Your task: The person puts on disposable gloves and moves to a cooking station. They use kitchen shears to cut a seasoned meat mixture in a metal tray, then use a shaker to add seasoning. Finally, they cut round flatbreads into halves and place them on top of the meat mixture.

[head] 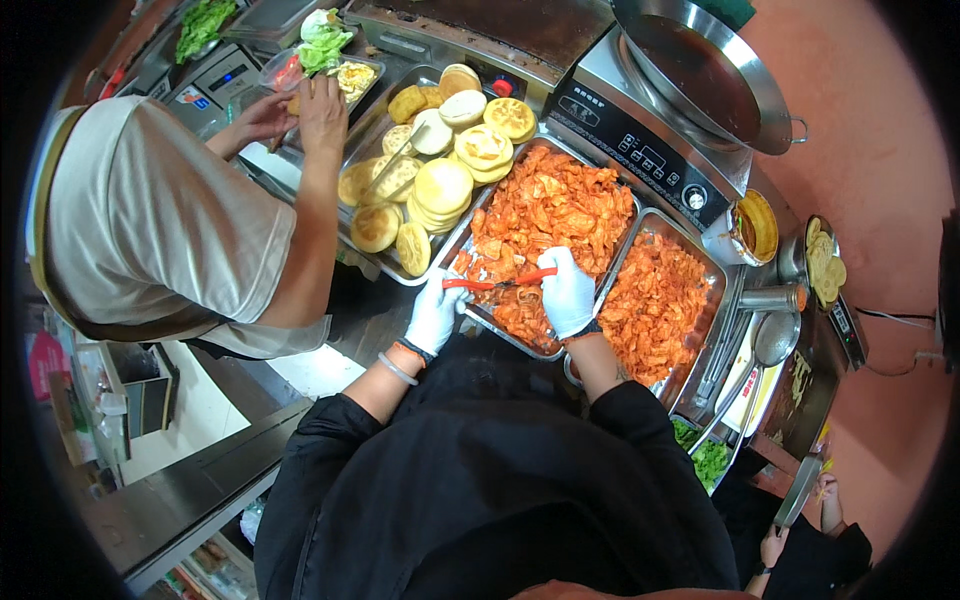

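Note:
Both my hands wear white gloves and hold a red-handled tool (480, 285), probably scissors or pliers, by its two spread handles. My left hand (435, 311) grips the left handle beside the near left edge of a metal tray (525, 346). Over that tray's reddish, sauced food pieces (551, 202), my right hand (568, 292) grips the other handle. The tool's dark middle lies between the hands, just above the food; its tips are hard to make out. A second metal tray (720, 277) on the right holds smaller reddish pieces (652, 307).
A tray of round flatbreads (442, 187) with metal tongs (394, 165) adjoins on the left. A co-worker's hands (322, 112) handle food there. Beyond stand an induction cooker (645, 150) and a large pan of dark liquid (690, 75). Strainers (776, 337) lie right; another person's hands (772, 544) show lower right.

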`<state>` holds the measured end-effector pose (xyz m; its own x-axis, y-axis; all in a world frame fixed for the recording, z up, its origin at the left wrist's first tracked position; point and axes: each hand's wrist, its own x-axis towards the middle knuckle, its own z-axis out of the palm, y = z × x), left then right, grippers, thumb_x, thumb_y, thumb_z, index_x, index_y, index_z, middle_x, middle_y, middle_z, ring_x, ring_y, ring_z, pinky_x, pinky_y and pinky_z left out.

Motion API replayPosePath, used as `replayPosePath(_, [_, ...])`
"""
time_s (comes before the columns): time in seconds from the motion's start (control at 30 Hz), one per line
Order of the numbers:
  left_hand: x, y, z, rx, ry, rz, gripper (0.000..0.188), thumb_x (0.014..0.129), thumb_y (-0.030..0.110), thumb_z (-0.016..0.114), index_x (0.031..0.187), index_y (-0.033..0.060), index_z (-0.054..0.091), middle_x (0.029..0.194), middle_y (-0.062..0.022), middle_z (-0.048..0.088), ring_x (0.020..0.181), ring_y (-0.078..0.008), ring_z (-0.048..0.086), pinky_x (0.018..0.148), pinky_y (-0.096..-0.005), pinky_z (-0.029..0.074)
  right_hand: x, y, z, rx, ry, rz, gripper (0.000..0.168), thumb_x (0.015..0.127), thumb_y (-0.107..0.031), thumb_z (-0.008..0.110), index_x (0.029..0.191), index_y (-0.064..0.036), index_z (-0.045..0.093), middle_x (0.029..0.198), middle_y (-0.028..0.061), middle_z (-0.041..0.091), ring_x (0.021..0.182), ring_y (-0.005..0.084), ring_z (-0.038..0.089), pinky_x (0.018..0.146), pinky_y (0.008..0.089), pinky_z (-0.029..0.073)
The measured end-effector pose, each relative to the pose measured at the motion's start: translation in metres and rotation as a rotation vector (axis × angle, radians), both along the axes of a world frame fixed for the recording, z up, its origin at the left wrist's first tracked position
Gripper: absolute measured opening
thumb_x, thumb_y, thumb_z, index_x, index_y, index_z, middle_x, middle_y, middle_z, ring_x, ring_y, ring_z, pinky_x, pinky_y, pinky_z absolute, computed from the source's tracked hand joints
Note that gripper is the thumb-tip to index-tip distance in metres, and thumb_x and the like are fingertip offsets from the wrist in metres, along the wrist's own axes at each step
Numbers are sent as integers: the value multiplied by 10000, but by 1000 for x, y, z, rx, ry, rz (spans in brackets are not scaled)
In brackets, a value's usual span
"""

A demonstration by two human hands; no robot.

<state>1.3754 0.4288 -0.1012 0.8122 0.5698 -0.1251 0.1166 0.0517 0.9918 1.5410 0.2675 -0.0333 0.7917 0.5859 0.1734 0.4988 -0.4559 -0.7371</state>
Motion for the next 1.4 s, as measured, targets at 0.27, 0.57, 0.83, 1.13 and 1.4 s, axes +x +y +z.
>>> replayPosePath(0.27, [47,-22,76,169,-33,-204,116,1019,83,478,1084,13,544,886,-74,649,736,-122,608,687,-260,504,6,-5,54,18,-280,149,92,927,-177,624,980,-103,629,805,133,672,699,335,666,632,426,529])
replayPosePath(0.57, [54,19,33,114,114,8,174,1062,161,450,956,65,550,780,-18,575,659,-93,530,575,-230,442,29,15,-11,17,-20,-100,108,938,-122,562,1015,-120,638,889,127,703,826,327,704,710,401,567])
replayPosePath(0.83, [74,29,70,4,-118,42,79,1000,71,515,1034,33,576,858,-38,627,709,-105,561,671,-263,491,64,-1,39,179,-38,-79,92,977,-153,595,1005,-72,629,794,133,674,709,325,679,617,357,530])
replayPosePath(1.13, [104,10,72,215,-49,-230,223,1080,181,405,1025,38,568,835,-49,589,736,-139,571,651,-264,476,64,37,24,-61,-246,61,84,966,-182,596,1008,-120,633,870,144,689,776,352,679,661,409,536])
replayPosePath(1.4, [136,33,33,-2,-11,-85,391,1104,348,321,896,92,530,746,-6,516,638,-110,452,614,-266,425,86,41,-15,154,-159,-226,115,954,-136,561,1048,-119,626,851,131,691,749,308,690,643,388,538])
